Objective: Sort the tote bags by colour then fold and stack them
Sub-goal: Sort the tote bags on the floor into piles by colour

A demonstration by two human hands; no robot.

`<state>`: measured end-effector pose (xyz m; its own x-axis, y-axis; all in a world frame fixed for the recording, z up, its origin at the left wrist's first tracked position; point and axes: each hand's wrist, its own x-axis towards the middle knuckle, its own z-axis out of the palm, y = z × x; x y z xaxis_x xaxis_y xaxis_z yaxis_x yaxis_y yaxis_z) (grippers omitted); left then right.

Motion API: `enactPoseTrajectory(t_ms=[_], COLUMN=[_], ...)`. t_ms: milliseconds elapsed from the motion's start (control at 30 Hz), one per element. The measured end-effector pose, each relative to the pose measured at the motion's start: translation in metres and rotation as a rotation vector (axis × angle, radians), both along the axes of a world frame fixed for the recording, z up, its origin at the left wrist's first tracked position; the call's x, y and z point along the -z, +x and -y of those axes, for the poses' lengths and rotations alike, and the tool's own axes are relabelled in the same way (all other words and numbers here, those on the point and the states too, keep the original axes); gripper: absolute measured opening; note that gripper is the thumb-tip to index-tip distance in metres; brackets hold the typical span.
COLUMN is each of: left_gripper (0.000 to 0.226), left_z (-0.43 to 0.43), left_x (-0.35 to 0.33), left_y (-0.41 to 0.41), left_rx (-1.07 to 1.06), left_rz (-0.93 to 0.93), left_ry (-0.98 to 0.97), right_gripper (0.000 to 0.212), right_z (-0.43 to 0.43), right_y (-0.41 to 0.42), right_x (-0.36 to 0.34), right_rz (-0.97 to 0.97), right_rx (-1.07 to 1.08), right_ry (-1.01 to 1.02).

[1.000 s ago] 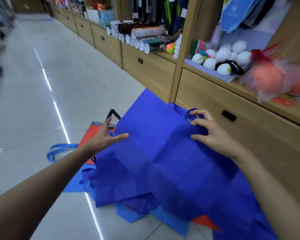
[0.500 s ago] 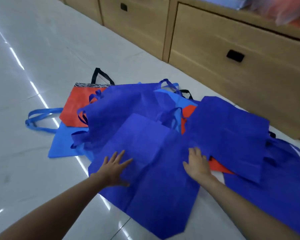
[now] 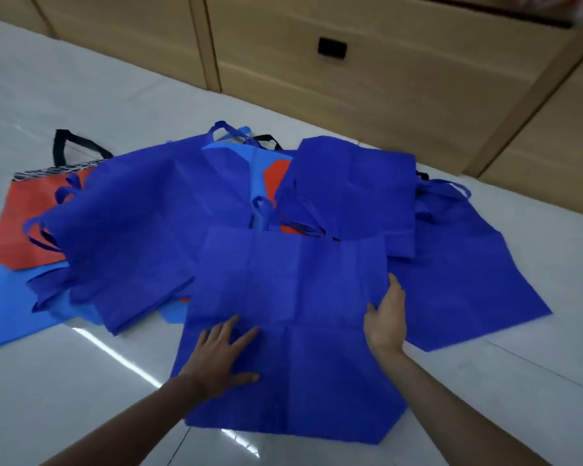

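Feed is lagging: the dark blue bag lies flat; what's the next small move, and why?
Probably fold the dark blue bag in half from its right edge: the right hand rests there, the left hand presses it flat, and a middle crease shows.

Floor (image 3: 81, 95): glossy pale tiles with thin joints, showing bright light reflections (image 3: 115, 351). Light wooden drawer units (image 3: 401, 79) run along the far side; one dark recessed handle (image 3: 332, 48) visible.

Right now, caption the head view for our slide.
Left hand and right hand press a dark blue tote bag flat on the floor.
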<state>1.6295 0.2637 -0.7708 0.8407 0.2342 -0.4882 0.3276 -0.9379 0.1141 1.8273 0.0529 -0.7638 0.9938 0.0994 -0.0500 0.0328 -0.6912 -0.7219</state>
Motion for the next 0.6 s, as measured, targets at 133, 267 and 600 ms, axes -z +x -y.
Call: enactPoseTrajectory(t_ms=[133, 267, 600], left_gripper=[0.074, 0.089, 0.070], left_z=[0.034, 0.074, 0.176], left_x=[0.006, -0.017, 0.005], left_y=[0.037, 0.089, 0.200], left_rx=[0.315, 0.498, 0.482], left_rz=[0.009, 0.003, 0.030], left_ry=[0.076, 0.083, -0.038], right_gripper=[0.066, 0.071, 0.048], right_z=[0.075, 0.162, 0.251], right_y=[0.031, 0.050, 0.038], right_x=[-0.010, -0.017, 0.031], right_rz=[0.049, 0.025, 0.095], right_rx=[0.029, 0.155, -0.193], right_ry=[-0.197, -0.300, -0.691])
